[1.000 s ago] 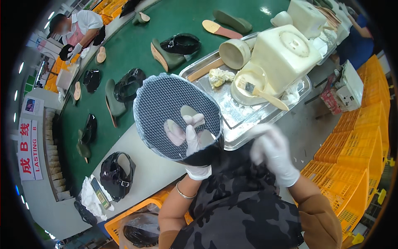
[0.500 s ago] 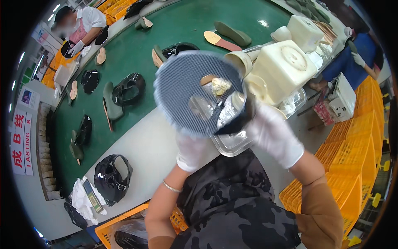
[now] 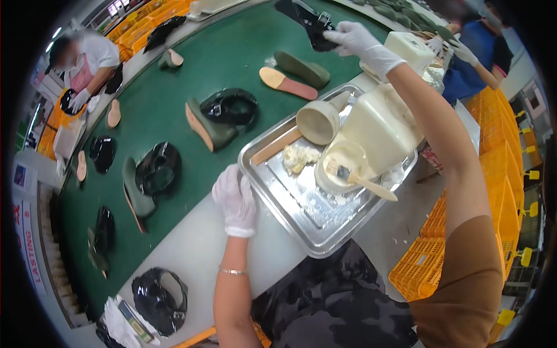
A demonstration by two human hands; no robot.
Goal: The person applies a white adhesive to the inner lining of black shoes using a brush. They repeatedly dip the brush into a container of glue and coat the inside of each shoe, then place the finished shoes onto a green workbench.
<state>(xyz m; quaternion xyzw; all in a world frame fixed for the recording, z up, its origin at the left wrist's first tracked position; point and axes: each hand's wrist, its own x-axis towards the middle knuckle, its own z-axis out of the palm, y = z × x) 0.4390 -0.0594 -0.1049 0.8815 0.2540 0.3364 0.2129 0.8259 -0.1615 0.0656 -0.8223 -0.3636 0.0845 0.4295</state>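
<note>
The right hand (image 3: 357,39), gloved and stretched far out, curls its fingers around a black shoe upper (image 3: 307,23) above the green belt (image 3: 191,87). The left hand (image 3: 235,197) rests on the table edge beside the steel tray (image 3: 301,214), fingers loosely together and holding nothing. The upper's far end blurs near the rim.

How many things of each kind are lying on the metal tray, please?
On the tray:
Jug: 1
Cup: 1
Bowl: 1
Brush: 1
Stick: 1
Pale wad: 1
Total: 6
</note>
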